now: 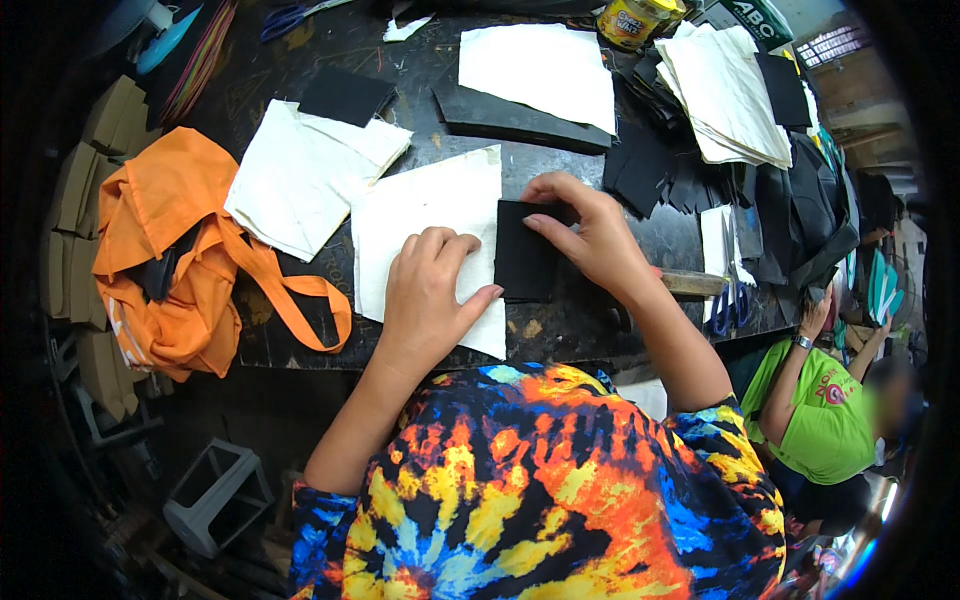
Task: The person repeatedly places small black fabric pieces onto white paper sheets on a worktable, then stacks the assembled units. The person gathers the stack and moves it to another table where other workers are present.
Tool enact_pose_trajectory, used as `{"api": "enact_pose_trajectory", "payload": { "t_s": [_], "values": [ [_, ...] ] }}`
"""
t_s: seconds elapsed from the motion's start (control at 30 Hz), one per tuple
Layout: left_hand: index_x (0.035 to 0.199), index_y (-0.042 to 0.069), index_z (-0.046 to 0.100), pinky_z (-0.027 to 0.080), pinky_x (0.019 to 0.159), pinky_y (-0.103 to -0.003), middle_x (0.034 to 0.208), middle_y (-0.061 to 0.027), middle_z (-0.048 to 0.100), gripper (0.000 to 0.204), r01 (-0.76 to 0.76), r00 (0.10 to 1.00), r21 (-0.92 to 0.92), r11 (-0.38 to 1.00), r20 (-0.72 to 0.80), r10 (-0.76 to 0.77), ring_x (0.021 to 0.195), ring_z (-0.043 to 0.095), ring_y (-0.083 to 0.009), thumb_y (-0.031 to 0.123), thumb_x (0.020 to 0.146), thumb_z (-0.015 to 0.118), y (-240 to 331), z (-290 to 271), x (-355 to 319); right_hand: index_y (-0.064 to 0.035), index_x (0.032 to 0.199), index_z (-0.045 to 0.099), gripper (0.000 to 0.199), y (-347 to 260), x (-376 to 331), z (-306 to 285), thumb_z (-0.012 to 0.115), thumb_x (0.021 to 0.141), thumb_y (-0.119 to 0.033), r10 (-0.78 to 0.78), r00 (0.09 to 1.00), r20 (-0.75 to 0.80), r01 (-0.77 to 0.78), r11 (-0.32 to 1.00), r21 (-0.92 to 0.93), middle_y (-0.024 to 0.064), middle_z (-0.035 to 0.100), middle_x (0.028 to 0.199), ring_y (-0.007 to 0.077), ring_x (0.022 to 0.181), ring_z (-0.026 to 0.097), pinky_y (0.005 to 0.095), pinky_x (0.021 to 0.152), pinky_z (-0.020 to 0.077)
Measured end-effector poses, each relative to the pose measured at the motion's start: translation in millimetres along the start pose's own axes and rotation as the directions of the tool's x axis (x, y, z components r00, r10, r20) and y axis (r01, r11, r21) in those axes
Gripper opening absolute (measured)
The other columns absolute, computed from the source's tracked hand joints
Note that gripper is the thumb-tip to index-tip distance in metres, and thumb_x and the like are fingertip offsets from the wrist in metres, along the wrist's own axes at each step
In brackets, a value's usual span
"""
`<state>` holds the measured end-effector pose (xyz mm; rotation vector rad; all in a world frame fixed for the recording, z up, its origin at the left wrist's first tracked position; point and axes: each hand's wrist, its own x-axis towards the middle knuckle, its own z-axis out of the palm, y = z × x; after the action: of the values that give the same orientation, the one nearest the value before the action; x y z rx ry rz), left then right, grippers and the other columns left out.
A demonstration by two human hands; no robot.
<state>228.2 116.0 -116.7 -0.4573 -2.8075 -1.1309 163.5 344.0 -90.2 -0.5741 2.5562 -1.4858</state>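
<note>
My left hand (428, 280) lies flat on a white cloth piece (470, 190), its thumb spread toward the right edge. In my right hand (592, 225) the edge of a black square piece (524, 262) is pinched, thumb on top and fingers curled at its far side. That black piece meets the right edge of the white cloth; whether they overlap I cannot tell. To the left lie more white cloth pieces (290, 185) with a black square (347, 96) on them.
An orange cloth bag (165, 265) slumps at the table's left edge. At the right are stacked white cloths (725, 85), black pieces (640, 165), blue-handled scissors (728, 308) and a wooden handle (692, 284). A yellow-labelled tub (632, 22) stands behind. A person in green (825, 400) works at right.
</note>
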Motion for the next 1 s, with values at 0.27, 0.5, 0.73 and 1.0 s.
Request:
{"api": "enact_pose_trajectory", "payload": {
  "t_s": [0.27, 0.5, 0.73, 1.0],
  "values": [
    [0.123, 0.007, 0.069, 0.047, 0.091, -0.043, 0.109, -0.0119, 0.059, 0.053, -0.004, 1.000, 0.022, 1.000, 0.014, 0.004, 0.104, 0.058, -0.0319, 0.023, 0.076, 0.087, 3.6, -1.4, 0.9, -0.0061, 0.113, 0.071, 0.025, 12.1, 13.8, 9.0, 0.073, 0.089, -0.003, -0.062, 0.997, 0.046, 0.068, 0.987, -0.147, 0.0149, 0.071, 0.103, 0.0346, 0.099, 0.069, 0.0406, 0.085, 0.0548],
    [0.130, 0.012, 0.070, 0.048, 0.088, -0.043, 0.106, -0.0119, 0.059, 0.054, -0.068, 0.983, 0.076, 0.995, 0.175, 0.053, 0.101, 0.058, -0.0313, 0.026, 0.080, 0.084, 7.1, -15.1, 9.3, -0.0105, 0.113, 0.075, 0.031, 7.6, 9.6, 4.9, 0.080, 0.084, -0.015, -0.219, 0.962, 0.161, 0.270, 0.844, -0.464, 0.0171, 0.062, 0.118, 0.0374, 0.109, 0.064, 0.0448, 0.092, 0.0534],
    [0.125, 0.005, 0.072, 0.056, 0.085, -0.034, 0.109, -0.0118, 0.075, 0.044, -0.054, 0.988, -0.068, 0.996, -0.146, 0.044, 0.098, 0.070, -0.0212, 0.025, 0.087, 0.081, -45.6, -36.4, 144.5, -0.0054, 0.128, 0.069, 0.041, 27.7, 51.0, -73.9, 0.077, 0.090, -0.018, -0.215, 0.970, -0.113, 0.145, 0.886, -0.439, 0.0187, 0.069, 0.123, 0.0362, 0.115, 0.067, 0.0431, 0.100, 0.0530],
    [0.136, 0.009, 0.061, 0.056, 0.093, -0.045, 0.113, -0.0176, 0.076, 0.066, 0.280, 0.951, 0.145, 0.949, -0.180, -0.253, 0.104, 0.074, -0.0347, 0.034, 0.080, 0.085, -79.4, 14.0, 284.9, -0.0047, 0.136, 0.063, 0.042, 65.1, 71.8, -83.0, 0.071, 0.096, -0.012, -0.168, 0.983, -0.075, 0.107, 0.852, -0.512, 0.0160, 0.069, 0.124, 0.0317, 0.120, 0.063, 0.0409, 0.104, 0.0486]
  ]
}}
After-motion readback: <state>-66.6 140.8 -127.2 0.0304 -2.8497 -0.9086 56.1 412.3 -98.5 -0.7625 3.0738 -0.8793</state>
